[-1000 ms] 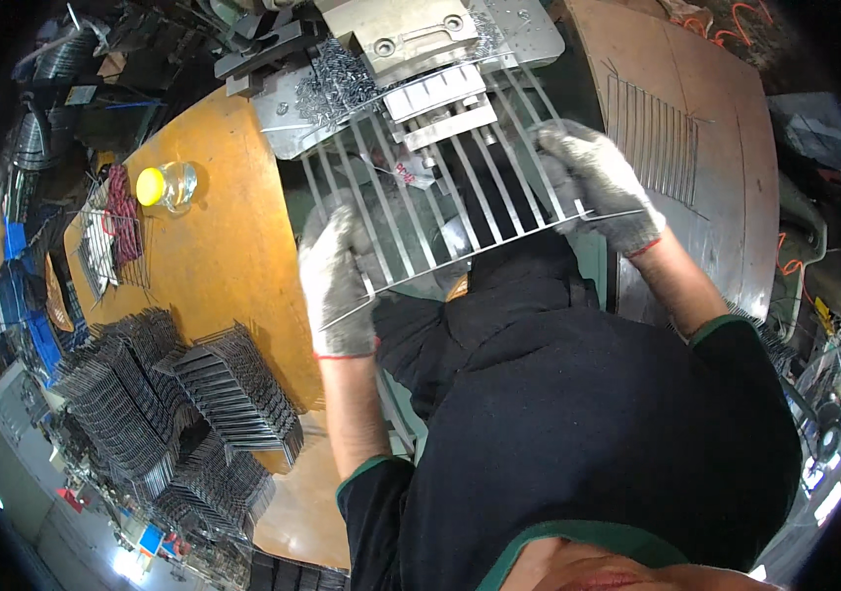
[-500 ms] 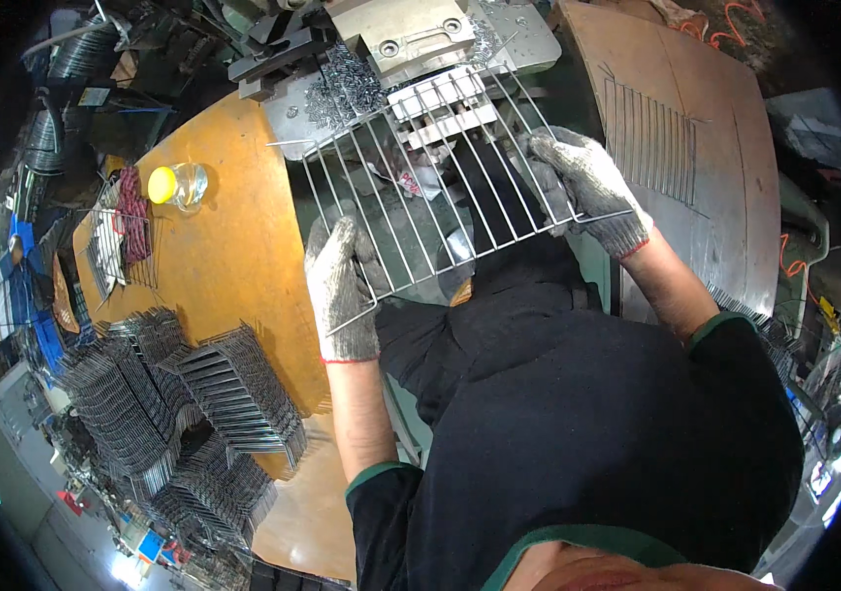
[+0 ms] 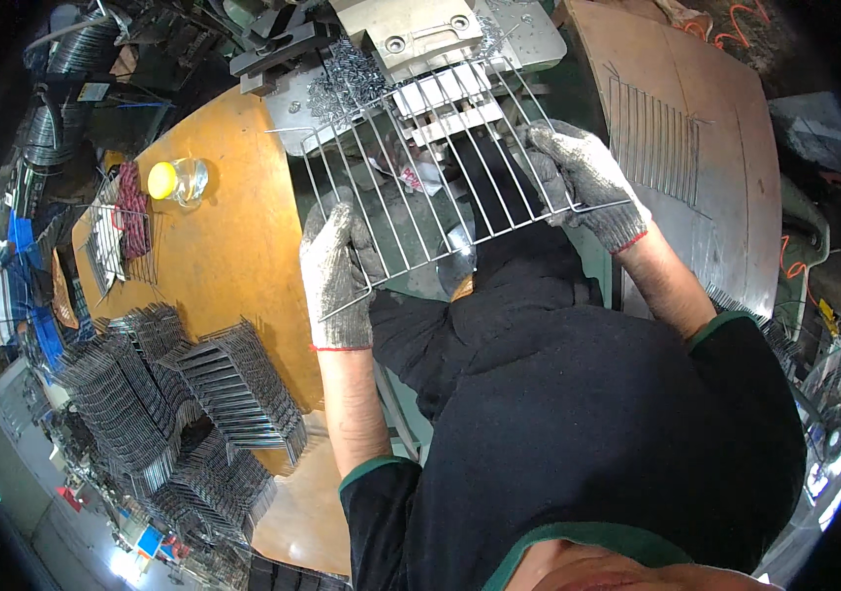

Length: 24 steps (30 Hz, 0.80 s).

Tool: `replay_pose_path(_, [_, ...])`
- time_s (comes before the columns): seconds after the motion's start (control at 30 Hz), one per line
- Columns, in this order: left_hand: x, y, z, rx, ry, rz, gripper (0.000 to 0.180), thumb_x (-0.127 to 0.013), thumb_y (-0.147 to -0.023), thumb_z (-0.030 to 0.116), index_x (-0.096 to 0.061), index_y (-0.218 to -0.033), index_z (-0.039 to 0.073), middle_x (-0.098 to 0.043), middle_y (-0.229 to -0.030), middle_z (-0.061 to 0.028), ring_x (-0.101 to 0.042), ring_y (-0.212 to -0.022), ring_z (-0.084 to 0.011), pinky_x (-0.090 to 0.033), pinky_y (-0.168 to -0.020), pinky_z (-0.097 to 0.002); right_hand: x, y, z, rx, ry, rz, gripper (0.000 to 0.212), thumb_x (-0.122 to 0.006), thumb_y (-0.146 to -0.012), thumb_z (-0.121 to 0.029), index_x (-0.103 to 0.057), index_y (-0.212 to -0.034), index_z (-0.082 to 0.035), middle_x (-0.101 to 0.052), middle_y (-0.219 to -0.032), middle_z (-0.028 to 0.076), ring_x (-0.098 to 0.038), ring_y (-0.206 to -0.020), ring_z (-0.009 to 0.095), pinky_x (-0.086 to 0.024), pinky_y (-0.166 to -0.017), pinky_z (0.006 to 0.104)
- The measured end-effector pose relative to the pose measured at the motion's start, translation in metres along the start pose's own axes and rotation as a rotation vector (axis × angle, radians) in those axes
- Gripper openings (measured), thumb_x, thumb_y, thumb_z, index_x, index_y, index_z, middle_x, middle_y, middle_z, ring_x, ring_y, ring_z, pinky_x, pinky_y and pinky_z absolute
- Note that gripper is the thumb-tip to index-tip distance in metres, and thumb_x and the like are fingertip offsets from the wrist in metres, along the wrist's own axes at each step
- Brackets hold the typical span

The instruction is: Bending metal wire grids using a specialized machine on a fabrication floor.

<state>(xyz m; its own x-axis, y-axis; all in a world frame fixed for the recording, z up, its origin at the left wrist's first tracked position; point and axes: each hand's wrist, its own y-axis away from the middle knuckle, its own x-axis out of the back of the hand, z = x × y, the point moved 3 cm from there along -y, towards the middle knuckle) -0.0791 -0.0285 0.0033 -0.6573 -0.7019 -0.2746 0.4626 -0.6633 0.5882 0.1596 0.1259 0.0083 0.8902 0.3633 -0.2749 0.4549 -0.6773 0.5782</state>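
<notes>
Between my two gloved hands I hold a wire rack [image 3: 443, 239], a frame of parallel metal rods with bent ends. My left hand [image 3: 340, 258] grips its left side near the lower corner, thumb on top. On the right side my right hand [image 3: 583, 182] is closed round the outer rods. The rack's far edge reaches over the pale metal block [image 3: 443, 96] at the front of the machine [image 3: 411, 34]; whether it touches the block I cannot tell. Loose metal scraps [image 3: 350, 84] lie on the machine's plate beside it.
On the left wooden table [image 3: 238, 236] stand a yellow-capped jar [image 3: 177, 182] and big stacks of bent wire racks [image 3: 238, 389]. Another wire rack [image 3: 652, 143] lies on the right table [image 3: 726, 197]. Red cord and cloth [image 3: 132, 212] sit at the left table's far edge.
The rack has moved slightly away from me, toward the machine, and a little left. My left hand has moved up with it; both hands keep their grip.
</notes>
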Motion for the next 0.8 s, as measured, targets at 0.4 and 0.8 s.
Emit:
replay_pose_path(0.4, [0.020, 0.015, 0.017, -0.148, -0.348, -0.019, 0.026, -0.052, -0.092, 0.016, -0.057, -0.114, 0.002, -0.062, -0.080, -0.0074, -0.062, -0.065, -0.0133, -0.054, -0.054, -0.0270, 0.022, 0.006, 0.001, -0.039, -0.027, -0.153, 0.028, -0.057, -0.092, -0.021, -0.056, -0.112, -0.002, -0.063, -0.093, 0.003, -0.061, -0.077, 0.009, -0.052, -0.065, 0.0210])
replay_pose_path(0.8, [0.457, 0.210, -0.058, 0.419, -0.786, 1.294, 0.079, -0.044, -0.084, 0.064, -0.044, -0.135, 0.003, -0.054, -0.130, -0.0137, -0.057, -0.110, -0.0283, -0.042, -0.097, -0.0367, 0.389, 0.065, -0.011, 0.241, -0.119, 0.110, 0.027, -0.051, -0.095, -0.010, -0.053, -0.121, -0.002, -0.063, -0.104, 0.010, -0.064, -0.090, 0.020, -0.054, -0.078, 0.0303])
